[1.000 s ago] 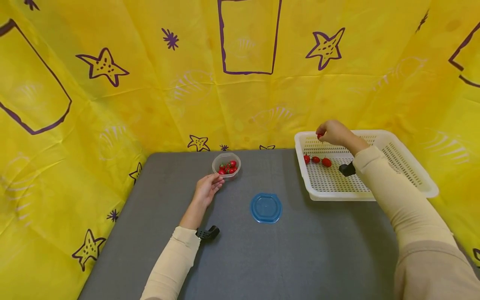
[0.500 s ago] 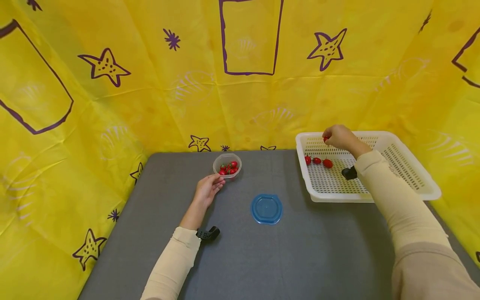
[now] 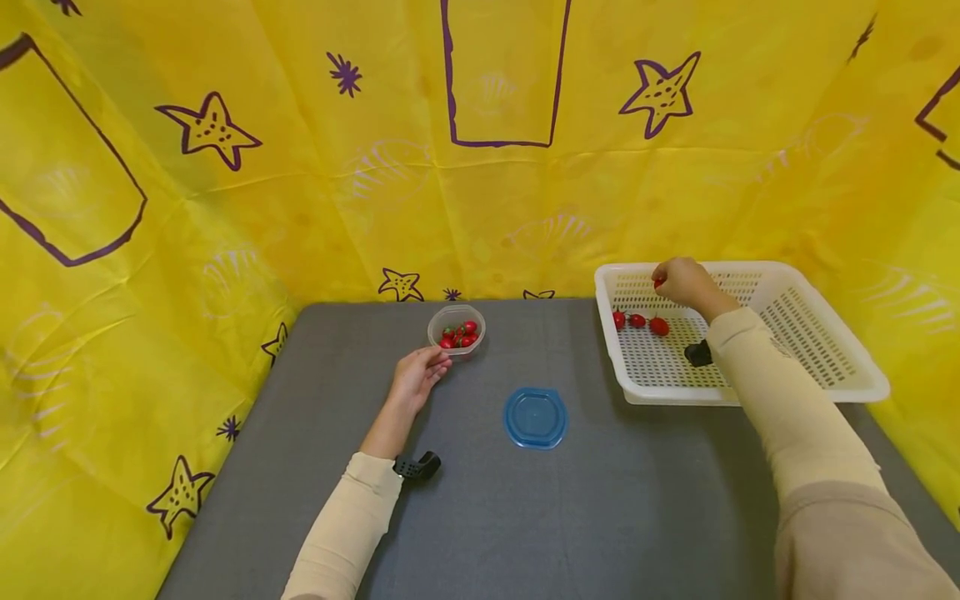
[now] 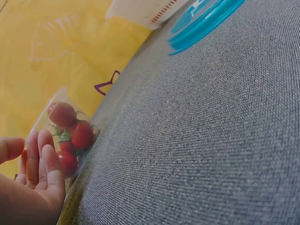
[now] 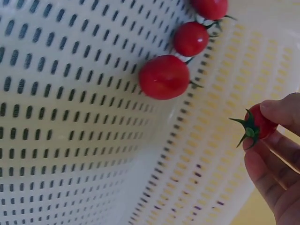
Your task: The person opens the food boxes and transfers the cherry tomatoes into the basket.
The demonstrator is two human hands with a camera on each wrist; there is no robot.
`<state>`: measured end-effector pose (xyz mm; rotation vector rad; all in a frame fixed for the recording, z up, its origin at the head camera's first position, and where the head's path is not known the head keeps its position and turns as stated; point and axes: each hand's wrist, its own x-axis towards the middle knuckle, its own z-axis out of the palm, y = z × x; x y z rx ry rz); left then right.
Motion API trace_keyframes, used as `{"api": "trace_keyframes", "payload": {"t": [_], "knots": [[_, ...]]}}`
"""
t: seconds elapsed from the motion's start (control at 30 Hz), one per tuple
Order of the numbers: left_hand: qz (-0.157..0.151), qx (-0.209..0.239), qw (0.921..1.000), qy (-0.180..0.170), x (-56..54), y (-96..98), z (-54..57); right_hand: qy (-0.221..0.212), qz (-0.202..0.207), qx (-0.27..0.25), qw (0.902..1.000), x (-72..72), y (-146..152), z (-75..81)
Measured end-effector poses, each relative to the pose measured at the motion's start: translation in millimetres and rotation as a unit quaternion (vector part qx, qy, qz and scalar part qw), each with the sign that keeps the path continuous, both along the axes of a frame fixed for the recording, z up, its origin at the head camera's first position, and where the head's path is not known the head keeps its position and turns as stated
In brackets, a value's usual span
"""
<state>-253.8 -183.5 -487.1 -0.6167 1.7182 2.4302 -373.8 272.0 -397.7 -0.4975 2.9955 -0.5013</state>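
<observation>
My right hand (image 3: 684,282) pinches a cherry tomato (image 5: 263,123) between thumb and fingers, above the far left part of a white perforated basket (image 3: 630,390). The tomato's green, leafy stem end points away from the palm. Several more cherry tomatoes lie along the basket's left side, the largest an oval one (image 5: 164,77). On the left, a small clear plastic container (image 3: 456,311) holds several cherry tomatoes (image 4: 82,134). My left hand (image 3: 417,377) has thumb and fingertips at its near rim, lightly gripping it; the fingers partly cover the container in the left wrist view.
A blue lid (image 3: 536,418) lies flat on the grey tabletop (image 3: 540,517) between container and basket. Behind the table hangs a yellow cloth (image 3: 300,167) with sea-creature drawings, close to the basket's far edge. The basket's walls stand up around the right hand.
My right hand, with the cherry tomato in it, has shifted slightly right and nearer, lower over the basket. The left hand and the container have stayed in place.
</observation>
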Motion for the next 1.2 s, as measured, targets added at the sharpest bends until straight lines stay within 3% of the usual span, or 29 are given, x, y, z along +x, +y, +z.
{"api": "trace_keyframes", "payload": {"t": [0.43,0.7,1.2], "knots": [[0.003,0.002,1.0,-0.002,0.0,-0.2,-1.4,-0.017,0.003,0.025,0.9995,-4.5,10,-22.7],[0.002,-0.001,1.0,0.001,-0.1,-0.7,-0.9,-0.021,0.013,0.065,0.9976,-7.6,13,-29.2],[-0.002,-0.002,1.0,0.005,-1.3,-0.2,-0.8,-0.069,0.002,0.073,0.9949,-8.5,9,-39.3]]}}
